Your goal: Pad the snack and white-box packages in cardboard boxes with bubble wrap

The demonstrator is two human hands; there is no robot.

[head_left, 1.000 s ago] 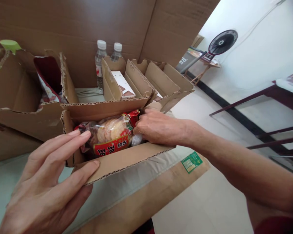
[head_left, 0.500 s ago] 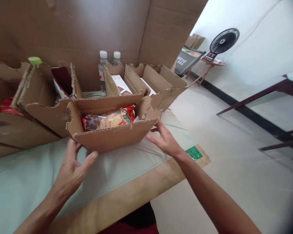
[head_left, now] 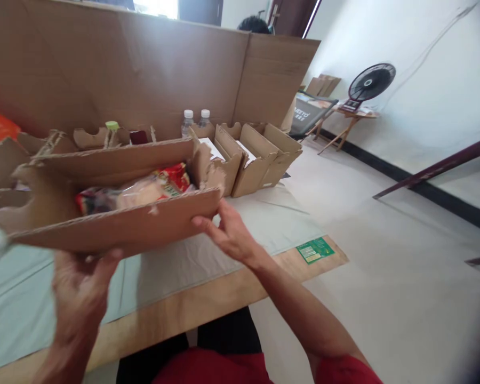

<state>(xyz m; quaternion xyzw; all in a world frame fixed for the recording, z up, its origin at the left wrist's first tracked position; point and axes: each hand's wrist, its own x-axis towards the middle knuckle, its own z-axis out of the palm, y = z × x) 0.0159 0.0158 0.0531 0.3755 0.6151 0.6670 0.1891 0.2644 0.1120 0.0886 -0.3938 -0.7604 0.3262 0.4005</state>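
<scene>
A shallow cardboard box [head_left: 116,226] is lifted off the table and blurred with motion. Inside it lies a clear snack packet with red print [head_left: 144,189]. My left hand [head_left: 78,290] grips the box from below at its near left side. My right hand [head_left: 228,234] holds the box's near right corner, fingers on the front wall.
Several open cardboard boxes [head_left: 248,160] stand in a row at the table's far side, with two water bottles [head_left: 194,121] behind them. A tall cardboard sheet [head_left: 144,69] walls the back. The table [head_left: 264,218] has a pale cover. A fan [head_left: 370,82] stands far right.
The box was resting on the table with my hands beside it; now both hands hold it lifted and shifted left. The view has pulled back and up.
</scene>
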